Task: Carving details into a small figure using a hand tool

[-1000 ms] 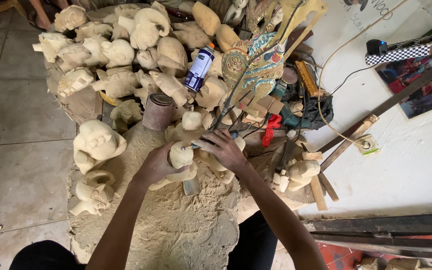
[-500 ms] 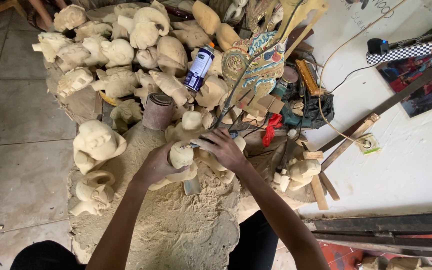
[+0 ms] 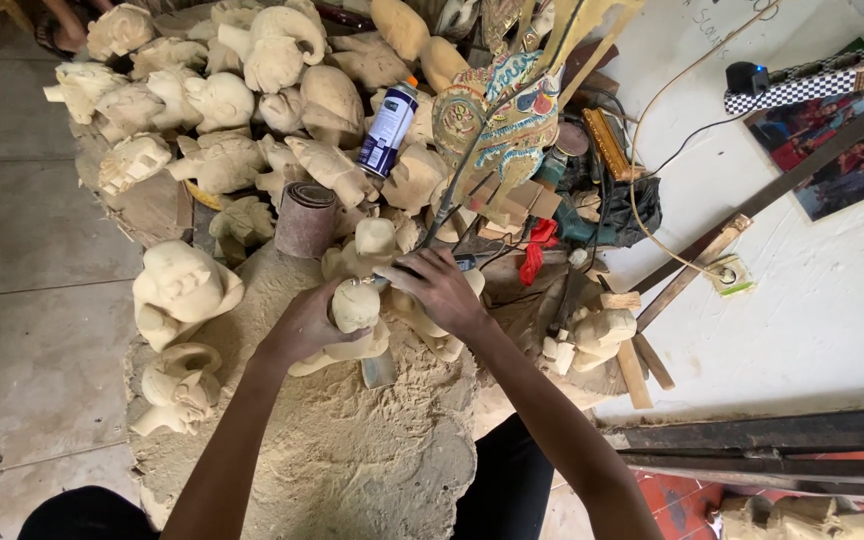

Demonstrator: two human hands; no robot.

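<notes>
a low worktop [image 3: 352, 470] heaped with pale sawdust stands on a grey tiled floor [image 3: 22, 250], beside a white wall [image 3: 812, 300] where dark planks lean. unpainted wooden carvings [image 3: 252, 90] crowd its far side, rounded and rough-cut; a larger carved head [image 3: 184, 290] sits at the left edge. a brown roll of sandpaper [image 3: 304, 220], a blue and white spray can [image 3: 389, 130] and a painted flat puppet [image 3: 497, 115] lie among them. the left hand [image 3: 307, 325] has its fingers clamped on a small pale carving [image 3: 356, 320] just above the sawdust, mid-worktop. the right hand [image 3: 439, 290] has its fingers closed on a thin tool, mostly hidden, touching the carving's top. compared with a moment earlier, hands and carving sit in the same place.
</notes>
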